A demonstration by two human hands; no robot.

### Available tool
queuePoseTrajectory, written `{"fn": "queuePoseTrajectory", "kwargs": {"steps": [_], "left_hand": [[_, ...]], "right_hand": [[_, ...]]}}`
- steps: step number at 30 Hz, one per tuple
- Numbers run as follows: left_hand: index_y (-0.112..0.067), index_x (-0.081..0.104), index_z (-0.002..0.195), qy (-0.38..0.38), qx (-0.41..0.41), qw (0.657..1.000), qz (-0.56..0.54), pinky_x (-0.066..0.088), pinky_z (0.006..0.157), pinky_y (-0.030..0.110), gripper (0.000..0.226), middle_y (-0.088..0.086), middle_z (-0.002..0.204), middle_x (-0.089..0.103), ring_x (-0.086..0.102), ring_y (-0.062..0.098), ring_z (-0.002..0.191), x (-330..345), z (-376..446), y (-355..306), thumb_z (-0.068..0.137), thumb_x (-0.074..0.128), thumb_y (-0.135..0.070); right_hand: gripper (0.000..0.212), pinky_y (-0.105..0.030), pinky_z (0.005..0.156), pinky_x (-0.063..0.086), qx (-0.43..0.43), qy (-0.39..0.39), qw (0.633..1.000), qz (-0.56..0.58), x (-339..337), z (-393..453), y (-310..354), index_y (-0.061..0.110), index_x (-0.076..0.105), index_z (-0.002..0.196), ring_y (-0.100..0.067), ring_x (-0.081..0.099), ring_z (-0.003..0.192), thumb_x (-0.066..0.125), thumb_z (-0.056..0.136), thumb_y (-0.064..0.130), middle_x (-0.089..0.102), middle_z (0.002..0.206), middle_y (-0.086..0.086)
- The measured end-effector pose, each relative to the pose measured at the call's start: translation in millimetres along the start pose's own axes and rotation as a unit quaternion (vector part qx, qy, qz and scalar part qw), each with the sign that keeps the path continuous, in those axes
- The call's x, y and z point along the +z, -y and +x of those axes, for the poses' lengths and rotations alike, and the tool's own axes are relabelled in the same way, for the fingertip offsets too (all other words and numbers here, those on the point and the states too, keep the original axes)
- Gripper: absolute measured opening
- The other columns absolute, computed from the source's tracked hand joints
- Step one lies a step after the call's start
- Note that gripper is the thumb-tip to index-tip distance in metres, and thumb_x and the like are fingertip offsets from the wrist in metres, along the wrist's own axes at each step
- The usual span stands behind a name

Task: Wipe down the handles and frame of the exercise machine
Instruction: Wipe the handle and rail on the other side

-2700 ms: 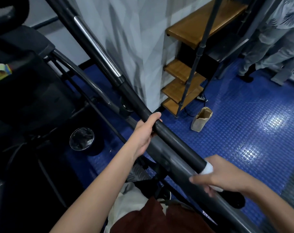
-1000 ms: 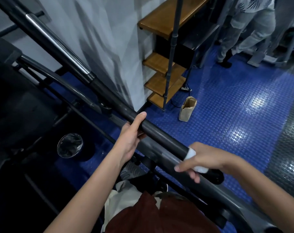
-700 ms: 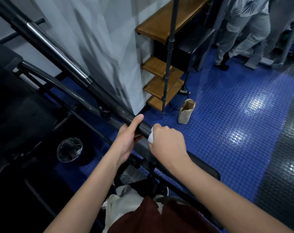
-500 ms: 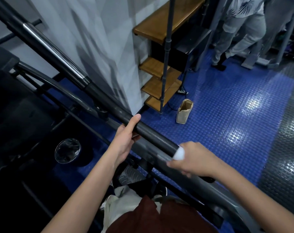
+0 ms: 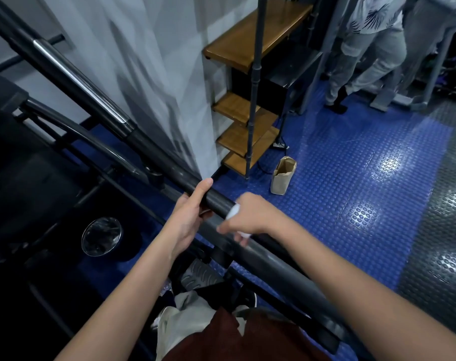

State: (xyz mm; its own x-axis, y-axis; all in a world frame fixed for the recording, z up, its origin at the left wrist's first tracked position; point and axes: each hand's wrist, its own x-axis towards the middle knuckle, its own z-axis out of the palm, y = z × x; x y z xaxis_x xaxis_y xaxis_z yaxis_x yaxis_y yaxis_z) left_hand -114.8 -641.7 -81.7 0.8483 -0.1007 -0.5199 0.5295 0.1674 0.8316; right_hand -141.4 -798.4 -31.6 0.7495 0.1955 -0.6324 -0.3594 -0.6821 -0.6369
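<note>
there, long dark matte handle (image 5: 169, 165)

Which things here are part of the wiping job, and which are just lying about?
In the job:
- handle
- white wipe
- right hand, holding the wipe on the handle
- left hand, gripping the handle
- frame bar

Lying about:
- paper bag
- wooden shelves
- round mirror
</note>
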Motion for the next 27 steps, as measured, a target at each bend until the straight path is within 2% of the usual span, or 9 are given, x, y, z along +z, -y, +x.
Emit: {"fn": "queuePoseTrajectory", "kwargs": {"steps": [3, 6, 9, 12, 15, 18, 20, 23, 27], "left_hand": [[-0.013, 0.066, 0.101, 0.003, 0.003, 1.000, 0.012, 0.053, 0.078, 0.030, 0.030, 0.004, 0.086, 0.075, 0.072, 0.018, 0.086, 0.6, 0.0, -1.1, 0.093, 0.067, -0.042], [-0.013, 0.067, 0.101, 0.005, 0.003, 1.000, 0.004, 0.053, 0.088, 0.034, 0.030, 0.004, 0.088, 0.076, 0.072, 0.019, 0.091, -1.3, 0.9, -0.7, 0.092, 0.068, -0.042], [-0.016, 0.067, 0.100, 0.011, 0.002, 1.000, -0.006, 0.053, 0.093, 0.035, 0.027, -0.001, 0.083, 0.074, 0.072, 0.016, 0.090, -3.0, 1.4, 0.4, 0.092, 0.069, -0.042], [-0.017, 0.068, 0.099, 0.023, 0.003, 1.000, -0.008, 0.053, 0.094, 0.035, 0.026, -0.001, 0.085, 0.075, 0.072, 0.015, 0.091, -3.5, 0.8, 0.0, 0.093, 0.067, -0.042], [-0.016, 0.068, 0.099, 0.032, 0.002, 0.999, -0.004, 0.052, 0.096, 0.035, 0.028, 0.000, 0.086, 0.074, 0.071, 0.017, 0.093, -4.4, 1.4, 0.6, 0.093, 0.066, -0.044], [-0.016, 0.067, 0.099, 0.037, 0.003, 0.999, -0.003, 0.052, 0.094, 0.034, 0.030, 0.000, 0.086, 0.073, 0.070, 0.017, 0.092, -5.4, 1.2, 0.9, 0.092, 0.067, -0.045], [-0.014, 0.067, 0.106, 0.040, 0.005, 0.999, -0.004, 0.052, 0.091, 0.033, 0.034, 0.000, 0.087, 0.073, 0.070, 0.016, 0.091, -5.6, 1.3, 0.8, 0.092, 0.067, -0.045], [-0.013, 0.066, 0.108, 0.040, 0.008, 0.999, 0.007, 0.053, 0.093, 0.035, 0.039, 0.001, 0.087, 0.071, 0.070, 0.017, 0.090, -6.0, 1.2, 0.2, 0.091, 0.068, -0.047], [-0.013, 0.065, 0.104, 0.029, -0.001, 0.999, 0.021, 0.052, 0.089, 0.035, 0.039, 0.004, 0.089, 0.071, 0.070, 0.017, 0.089, -6.6, 2.5, -1.1, 0.089, 0.071, -0.048]], "right_hand": [[0.019, -0.029, 0.051, 0.036, -0.050, -0.238, 0.939, -0.245, 29.5, 0.8, 12.2, 0.013, 0.056, 0.097, -0.026, 0.069, 0.078, 0.064, 0.085, 0.026, 0.067, 0.084, -0.003], [0.019, -0.028, 0.043, 0.015, -0.087, -0.319, 0.882, -0.337, 38.3, -15.1, -7.6, 0.017, 0.044, 0.089, -0.027, 0.068, 0.069, 0.060, 0.089, 0.026, 0.067, 0.078, -0.003], [0.036, -0.032, 0.056, 0.042, -0.039, -0.232, 0.928, -0.289, 21.3, -44.8, -47.3, 0.019, 0.049, 0.093, -0.025, 0.066, 0.081, 0.057, 0.090, 0.054, 0.066, 0.087, -0.001], [0.046, -0.034, 0.066, 0.059, 0.021, -0.067, 0.992, -0.104, -1.2, -75.0, -83.7, 0.016, 0.057, 0.088, -0.019, 0.070, 0.066, 0.069, 0.079, 0.059, 0.072, 0.073, -0.001], [0.043, -0.029, 0.065, 0.057, 0.038, 0.090, 0.990, 0.098, -21.2, -79.0, -103.4, 0.008, 0.065, 0.087, -0.028, 0.068, 0.063, 0.081, 0.078, 0.046, 0.072, 0.071, -0.015], [0.041, -0.027, 0.078, 0.056, 0.034, 0.179, 0.978, 0.101, -29.3, -68.3, -95.6, 0.012, 0.068, 0.071, -0.027, 0.065, 0.065, 0.080, 0.078, 0.051, 0.069, 0.068, -0.012], [0.043, -0.032, 0.088, 0.054, 0.032, 0.179, 0.978, 0.107, -25.0, -54.5, -79.5, 0.016, 0.066, 0.058, -0.023, 0.064, 0.060, 0.080, 0.078, 0.052, 0.067, 0.063, -0.010], [0.039, -0.027, 0.076, 0.056, 0.029, 0.120, 0.988, 0.090, -17.7, -30.2, -40.8, 0.016, 0.063, 0.056, -0.024, 0.066, 0.057, 0.081, 0.077, 0.043, 0.068, 0.061, -0.008], [0.022, -0.030, 0.057, 0.052, -0.003, -0.100, 0.988, -0.121, 7.7, -1.0, 11.4, 0.012, 0.057, 0.086, -0.023, 0.072, 0.065, 0.067, 0.082, 0.031, 0.070, 0.071, -0.003]]}}
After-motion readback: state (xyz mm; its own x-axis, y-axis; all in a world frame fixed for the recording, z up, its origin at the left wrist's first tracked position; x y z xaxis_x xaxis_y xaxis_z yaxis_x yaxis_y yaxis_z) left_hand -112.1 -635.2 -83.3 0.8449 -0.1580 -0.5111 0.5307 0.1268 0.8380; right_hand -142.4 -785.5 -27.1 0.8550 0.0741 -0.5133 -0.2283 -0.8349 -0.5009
